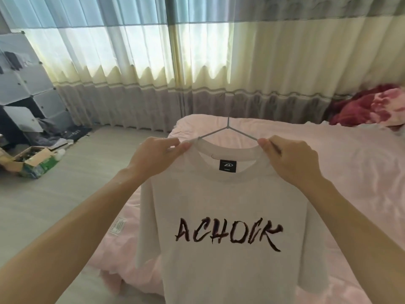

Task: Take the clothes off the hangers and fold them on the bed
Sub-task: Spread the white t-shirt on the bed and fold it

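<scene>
A white T-shirt (228, 202) with black lettering across the chest hangs in the air in front of me, over the pink bed (341, 163). It sits on a thin grey hanger (228, 128) whose neck sticks up above the collar. My left hand (157, 154) pinches the shirt at the left end of the collar, over the hanger's arm. My right hand (287, 156) pinches the right end of the collar, and the hanger's right arm runs under its fingers.
A red and pink blanket (372, 108) is heaped at the bed's far right. Curtains (197, 73) cover the window behind. On the floor at left are an open cardboard box (35, 161), dark clothes and a cube shelf unit (24, 84).
</scene>
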Tool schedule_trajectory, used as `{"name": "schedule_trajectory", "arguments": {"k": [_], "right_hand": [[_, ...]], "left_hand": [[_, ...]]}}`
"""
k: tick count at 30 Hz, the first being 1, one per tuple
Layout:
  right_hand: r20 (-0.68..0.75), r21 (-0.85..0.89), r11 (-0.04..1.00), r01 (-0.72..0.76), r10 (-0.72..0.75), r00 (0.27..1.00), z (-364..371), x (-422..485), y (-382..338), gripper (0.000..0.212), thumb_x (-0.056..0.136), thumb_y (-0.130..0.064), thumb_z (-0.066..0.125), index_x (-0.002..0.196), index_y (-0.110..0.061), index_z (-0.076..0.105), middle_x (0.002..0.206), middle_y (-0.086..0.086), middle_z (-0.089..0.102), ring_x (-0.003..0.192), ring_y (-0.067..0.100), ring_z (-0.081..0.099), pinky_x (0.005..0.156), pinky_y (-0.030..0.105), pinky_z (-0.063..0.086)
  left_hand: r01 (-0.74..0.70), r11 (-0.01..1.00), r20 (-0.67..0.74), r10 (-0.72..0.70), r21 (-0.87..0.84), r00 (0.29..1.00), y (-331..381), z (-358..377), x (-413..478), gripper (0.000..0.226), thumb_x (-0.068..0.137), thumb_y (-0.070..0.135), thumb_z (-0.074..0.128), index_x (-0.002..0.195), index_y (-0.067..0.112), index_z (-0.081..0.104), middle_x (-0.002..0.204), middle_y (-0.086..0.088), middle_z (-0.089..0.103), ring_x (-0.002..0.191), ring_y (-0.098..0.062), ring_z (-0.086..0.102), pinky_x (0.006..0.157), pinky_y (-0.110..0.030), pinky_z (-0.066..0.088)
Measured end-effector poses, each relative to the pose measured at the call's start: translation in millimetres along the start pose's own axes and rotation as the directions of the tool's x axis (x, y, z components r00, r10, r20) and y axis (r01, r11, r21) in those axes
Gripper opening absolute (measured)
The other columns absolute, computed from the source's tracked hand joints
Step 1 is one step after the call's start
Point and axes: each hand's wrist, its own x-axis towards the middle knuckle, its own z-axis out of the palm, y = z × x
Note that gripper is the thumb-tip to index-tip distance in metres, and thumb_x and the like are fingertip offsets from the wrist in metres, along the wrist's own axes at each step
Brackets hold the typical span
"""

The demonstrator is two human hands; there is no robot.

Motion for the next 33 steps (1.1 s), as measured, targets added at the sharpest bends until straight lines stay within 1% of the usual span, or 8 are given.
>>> {"name": "schedule_trajectory", "arguments": {"k": [5,8,10,13,17,22,27,33], "right_hand": [[0.087,-0.046,0.997,-0.056,0.06,0.994,102,97,51,0.053,0.098,-0.064,0.03,0.074,-0.022,0.052,0.069,-0.002,0.06,0.07,0.027,0.055,0.063,0.034,0.042],[0.208,-0.044,0.989,-0.138,0.144,0.968,183,148,85,0.053,0.1,-0.062,0.031,0.077,-0.021,0.056,0.071,-0.003,0.06,0.071,0.025,0.056,0.063,0.034,0.043],[0.301,-0.008,0.972,-0.234,0.226,0.926,237,168,109,0.053,0.101,-0.06,0.031,0.074,-0.02,0.053,0.07,-0.003,0.059,0.07,0.024,0.055,0.057,0.033,0.038],[0.398,-0.038,0.935,-0.354,0.339,0.853,320,182,151,0.052,0.102,-0.06,0.03,0.075,-0.021,0.053,0.073,-0.004,0.059,0.073,0.022,0.056,0.054,0.032,0.034],[0.491,-0.087,0.896,-0.435,0.418,0.764,416,175,197,0.048,0.102,-0.058,0.029,0.079,-0.025,0.057,0.077,-0.006,0.057,0.078,0.023,0.056,0.065,0.035,0.037],[0.514,-0.103,0.904,-0.415,0.406,0.756,513,177,242,0.047,0.104,-0.053,0.03,0.091,-0.023,0.063,0.086,-0.004,0.058,0.084,0.023,0.054,0.075,0.037,0.037],[0.577,-0.111,0.914,-0.39,0.378,0.724,594,196,275,0.04,0.105,-0.049,0.034,0.081,-0.024,0.054,0.096,0.004,0.063,0.096,0.03,0.057,0.081,0.039,0.037],[0.772,-0.276,0.929,-0.246,0.367,0.52,674,196,292,0.038,0.102,-0.048,0.031,0.101,-0.022,0.059,0.118,0.006,0.063,0.112,0.03,0.054,0.092,0.043,0.04]], "left_hand": [[0.078,0.996,0.086,-0.074,-0.04,0.993,-48,81,110,0.046,0.094,0.062,0.05,0.063,0.029,0.053,0.058,0.014,0.051,0.06,-0.008,0.05,0.057,-0.027,0.033],[0.134,0.99,0.18,-0.124,-0.041,0.976,-87,152,178,0.041,0.091,0.068,0.049,0.069,0.035,0.058,0.07,0.011,0.057,0.073,-0.018,0.056,0.066,-0.03,0.038],[0.183,0.981,0.266,-0.162,-0.058,0.95,-105,198,213,0.043,0.09,0.071,0.047,0.077,0.034,0.063,0.081,0.009,0.061,0.082,-0.019,0.06,0.071,-0.032,0.044],[0.289,0.95,0.393,-0.224,-0.115,0.892,-132,283,259,0.037,0.095,0.059,0.052,0.093,0.026,0.067,0.091,0.002,0.06,0.084,-0.02,0.056,0.071,-0.026,0.043],[0.354,0.935,0.466,-0.3,-0.03,0.832,-167,392,279,0.035,0.098,0.06,0.043,0.106,0.033,0.063,0.096,0.0,0.053,0.092,-0.027,0.056,0.077,-0.037,0.044],[0.413,0.909,0.441,-0.395,0.06,0.806,-199,492,286,0.038,0.103,0.052,0.039,0.118,0.026,0.062,0.108,-0.01,0.06,0.104,-0.035,0.057,0.083,-0.041,0.045],[0.459,0.88,0.452,-0.46,0.119,0.764,-238,566,300,0.036,0.103,0.05,0.039,0.118,0.025,0.062,0.112,-0.013,0.062,0.108,-0.035,0.056,0.089,-0.043,0.046],[0.464,0.858,0.57,-0.499,0.219,0.653,-280,644,299,0.035,0.102,0.044,0.043,0.117,0.021,0.064,0.119,-0.012,0.064,0.112,-0.032,0.057,0.088,-0.04,0.048]]}}
